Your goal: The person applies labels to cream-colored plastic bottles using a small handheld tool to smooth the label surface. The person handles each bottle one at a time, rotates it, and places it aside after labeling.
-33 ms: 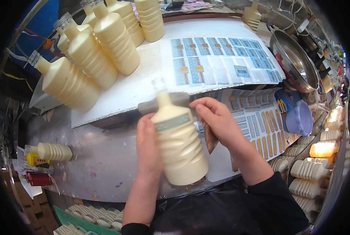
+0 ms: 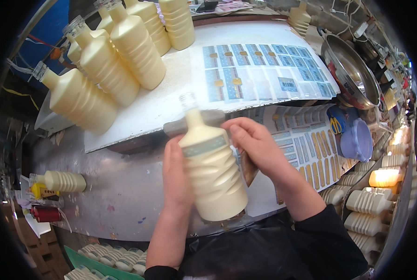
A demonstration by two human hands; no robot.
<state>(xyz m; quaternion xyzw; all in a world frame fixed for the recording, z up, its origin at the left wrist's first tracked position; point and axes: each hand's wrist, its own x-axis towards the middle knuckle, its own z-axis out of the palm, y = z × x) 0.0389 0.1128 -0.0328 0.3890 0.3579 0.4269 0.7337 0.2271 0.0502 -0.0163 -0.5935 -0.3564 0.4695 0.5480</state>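
In the middle I have a cream plastic bottle (image 2: 218, 186) with a clear threaded neck and a ribbed body, tilted slightly left. A bluish-grey label strip (image 2: 206, 146) runs across its shoulder. My left hand (image 2: 176, 170) is closed against the bottle's left side. At its right shoulder, my right hand (image 2: 253, 142) has thumb and forefinger together. Tucked under that hand's other fingers is a brown, flat, pointed piece (image 2: 249, 169). Behind the neck lies a dark grey roll or pad (image 2: 173, 127) at the board's edge.
Several cream bottles (image 2: 138, 53) stand on the white board (image 2: 180, 70) at the back left. Label sheets (image 2: 264, 86) lie on the board and below it. Yellow scissors (image 2: 335, 125), a lilac bucket (image 2: 358, 144) and a metal pan (image 2: 353, 70) are right. Another bottle (image 2: 66, 181) lies left.
My right hand has shifted slightly left, its fingertips closer to the bottle's shoulder. The bottle and my left hand have barely moved.
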